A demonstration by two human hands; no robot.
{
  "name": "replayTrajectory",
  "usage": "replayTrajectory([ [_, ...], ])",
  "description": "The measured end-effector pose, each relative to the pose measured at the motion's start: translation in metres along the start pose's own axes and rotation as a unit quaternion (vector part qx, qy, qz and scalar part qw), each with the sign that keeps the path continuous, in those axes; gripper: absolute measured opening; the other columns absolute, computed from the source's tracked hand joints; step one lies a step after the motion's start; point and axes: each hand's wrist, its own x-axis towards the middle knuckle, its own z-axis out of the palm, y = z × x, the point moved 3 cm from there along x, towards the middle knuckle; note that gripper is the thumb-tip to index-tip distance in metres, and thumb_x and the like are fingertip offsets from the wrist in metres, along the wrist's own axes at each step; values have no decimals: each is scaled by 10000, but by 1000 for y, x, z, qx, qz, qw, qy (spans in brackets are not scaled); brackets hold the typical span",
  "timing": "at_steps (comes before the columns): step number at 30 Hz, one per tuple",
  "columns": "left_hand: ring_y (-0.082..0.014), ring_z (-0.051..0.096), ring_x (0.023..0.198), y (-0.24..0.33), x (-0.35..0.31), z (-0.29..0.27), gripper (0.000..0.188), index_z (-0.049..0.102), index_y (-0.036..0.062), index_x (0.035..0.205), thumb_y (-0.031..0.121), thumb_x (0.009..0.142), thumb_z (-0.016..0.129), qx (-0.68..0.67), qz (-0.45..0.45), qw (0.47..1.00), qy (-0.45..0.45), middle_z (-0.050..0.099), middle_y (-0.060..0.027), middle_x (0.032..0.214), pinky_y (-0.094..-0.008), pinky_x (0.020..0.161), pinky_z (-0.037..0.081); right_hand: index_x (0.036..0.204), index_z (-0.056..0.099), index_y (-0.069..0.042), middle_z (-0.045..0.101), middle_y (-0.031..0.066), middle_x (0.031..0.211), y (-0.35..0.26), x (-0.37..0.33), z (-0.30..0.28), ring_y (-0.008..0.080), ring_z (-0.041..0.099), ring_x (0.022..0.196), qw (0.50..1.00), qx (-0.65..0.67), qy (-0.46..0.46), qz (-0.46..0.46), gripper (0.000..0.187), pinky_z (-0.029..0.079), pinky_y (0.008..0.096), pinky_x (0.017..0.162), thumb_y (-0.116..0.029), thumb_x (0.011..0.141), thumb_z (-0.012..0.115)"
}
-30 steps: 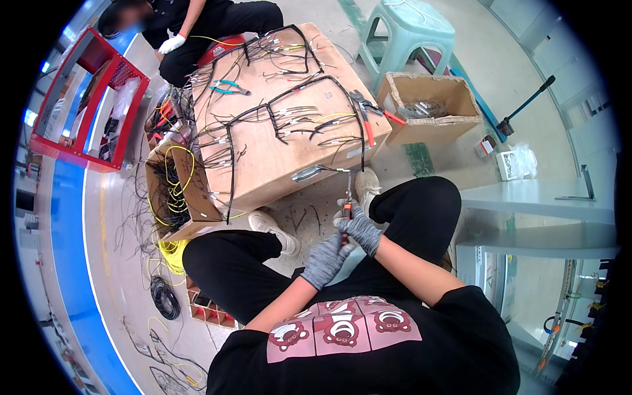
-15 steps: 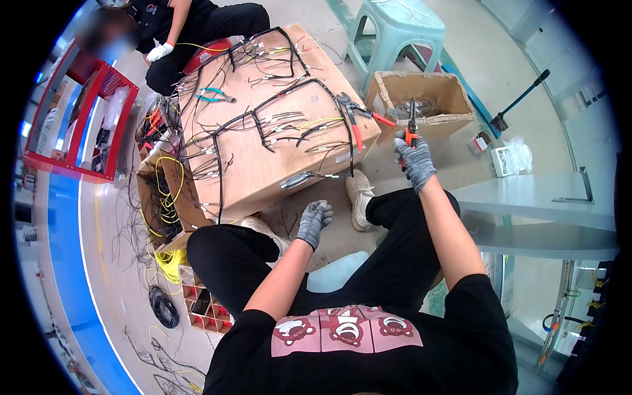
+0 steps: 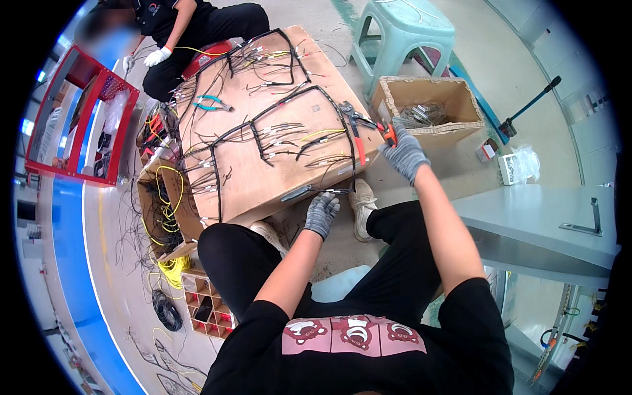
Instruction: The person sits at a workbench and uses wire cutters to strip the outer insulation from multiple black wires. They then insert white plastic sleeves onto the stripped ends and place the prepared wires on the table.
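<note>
My gloved right hand is closed round orange-handled pliers, held at the board's right edge. Their jaws point left, close to a red-handled hand tool lying on the board. At the near edge, my gloved left hand has its fingers curled at the wires hanging off the end of the harness; the fingertips are partly hidden. The black-wrapped wire harness, with many loose labelled ends, spreads over the wooden board. Teal-handled pliers lie on the board's left part.
A cardboard box of metal pieces and a pale green stool stand right of the board. At left are a wire-filled box, a divided tray and a red rack. Another person's gloved hand is beyond.
My right hand has brought the pliers left and down, turning their jaws toward the board. My left hand has risen to the wires at the near edge. The other person's hands have shifted.
</note>
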Motion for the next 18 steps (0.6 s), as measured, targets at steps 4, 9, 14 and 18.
replayTrajectory([
  [4,-257,607,889,0,7,0,93,544,59,931,93,845,552,-36,24,999,-8,609,-106,960,-368,744,519,1058,510,-6,590,224,935,25,39,7,349,582,865,985,-146,-95,-2,497,461,386,756,-277,681,691],
  [9,-272,604,913,2,-6,4,131,539,67,967,71,838,558,-72,20,997,-24,606,-107,945,-381,776,521,1008,547,-1,591,224,991,42,46,60,331,575,939,972,-137,-179,73,521,451,380,810,-354,661,709],
  [14,-263,591,943,8,-6,-2,170,539,72,1025,71,856,535,-102,29,992,-75,601,-104,976,-375,804,511,1011,557,8,602,231,979,53,47,95,340,580,944,981,-63,-142,114,502,458,373,808,-337,669,683],
  [18,-230,588,947,10,-8,-3,221,529,75,1088,48,870,501,-103,30,989,-102,583,-103,1092,-356,815,501,918,542,-30,594,108,737,71,34,98,218,583,650,949,230,-145,159,275,478,315,604,-210,739,647],
])
